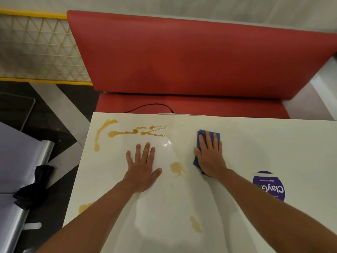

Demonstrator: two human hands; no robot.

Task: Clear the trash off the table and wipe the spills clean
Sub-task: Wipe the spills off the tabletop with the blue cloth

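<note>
Pressing flat: right hand (209,157) on cloth (209,134).

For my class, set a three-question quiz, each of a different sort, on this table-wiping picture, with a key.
1. True or false: the right hand presses flat on a blue cloth.
2. Which is bare on the table? A left hand; B right hand.
3. Fill in: the largest brown spill lies toward the table's far ____ corner.

Key: 1 true; 2 A; 3 left.
</note>
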